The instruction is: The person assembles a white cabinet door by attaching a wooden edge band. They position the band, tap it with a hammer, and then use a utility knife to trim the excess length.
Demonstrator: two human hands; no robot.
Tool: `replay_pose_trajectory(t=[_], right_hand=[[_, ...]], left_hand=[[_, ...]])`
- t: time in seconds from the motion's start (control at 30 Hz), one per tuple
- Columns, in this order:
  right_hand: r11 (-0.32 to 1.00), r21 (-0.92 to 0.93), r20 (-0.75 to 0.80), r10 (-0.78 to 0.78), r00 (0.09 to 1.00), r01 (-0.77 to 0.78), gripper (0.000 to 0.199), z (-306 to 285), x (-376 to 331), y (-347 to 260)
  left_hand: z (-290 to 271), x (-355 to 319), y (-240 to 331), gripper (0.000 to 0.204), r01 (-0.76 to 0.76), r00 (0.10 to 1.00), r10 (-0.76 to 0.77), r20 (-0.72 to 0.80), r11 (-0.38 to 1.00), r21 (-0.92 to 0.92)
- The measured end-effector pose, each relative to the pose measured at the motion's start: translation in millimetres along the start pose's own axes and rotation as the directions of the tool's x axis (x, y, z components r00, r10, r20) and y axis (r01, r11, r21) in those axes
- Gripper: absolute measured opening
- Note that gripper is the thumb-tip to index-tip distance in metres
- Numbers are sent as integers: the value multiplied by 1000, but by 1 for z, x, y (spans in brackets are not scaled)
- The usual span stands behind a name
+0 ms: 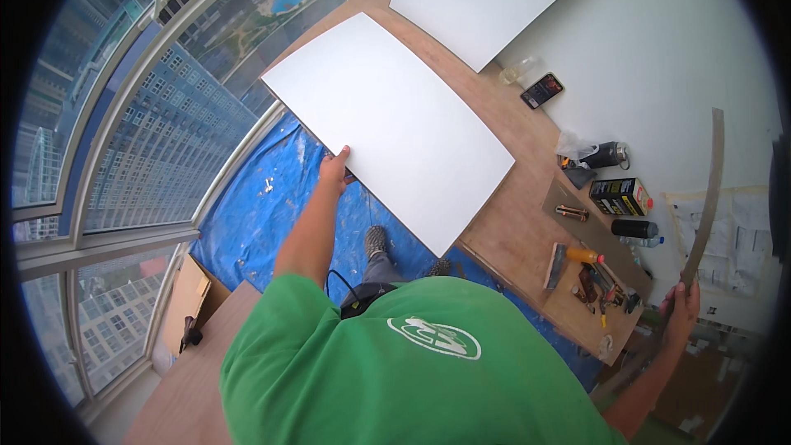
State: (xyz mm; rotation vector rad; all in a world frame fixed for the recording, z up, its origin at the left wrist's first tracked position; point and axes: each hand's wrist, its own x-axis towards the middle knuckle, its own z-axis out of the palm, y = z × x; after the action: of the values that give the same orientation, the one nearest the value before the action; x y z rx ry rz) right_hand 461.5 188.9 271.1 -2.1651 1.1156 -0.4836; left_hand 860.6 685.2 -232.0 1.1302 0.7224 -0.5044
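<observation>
My left hand (334, 170) grips the near edge of a large white panel (395, 124), thumb on top and fingers underneath. The panel lies across the wooden worktable (527, 148), its near edge jutting out over the floor. Out to the far right, my right hand (682, 313) is closed around the lower end of a long, thin, grey-brown strip (710, 189). That strip stands up in front of the white wall, well apart from the panel.
A second white panel (494, 0) lies at the table's far end. Along the wall are a phone (541, 91), a black bottle (608, 154), a dark box (620, 196) and several hand tools (606, 292). Blue sheeting (272, 189) covers the floor beside tall windows (165, 132).
</observation>
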Motion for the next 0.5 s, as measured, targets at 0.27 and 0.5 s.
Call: replay_pose_trajectory(t=[0.27, 0.5], right_hand=[[999, 47, 82, 24, 996, -28, 22, 36, -1, 3], [995, 61, 114, 71, 991, -78, 19, 51, -13, 6]], left_hand=[[35, -51, -50, 53, -3, 1000, 4, 5, 983, -184], [55, -92, -114, 54, 202, 979, -184, 90, 938, -280]])
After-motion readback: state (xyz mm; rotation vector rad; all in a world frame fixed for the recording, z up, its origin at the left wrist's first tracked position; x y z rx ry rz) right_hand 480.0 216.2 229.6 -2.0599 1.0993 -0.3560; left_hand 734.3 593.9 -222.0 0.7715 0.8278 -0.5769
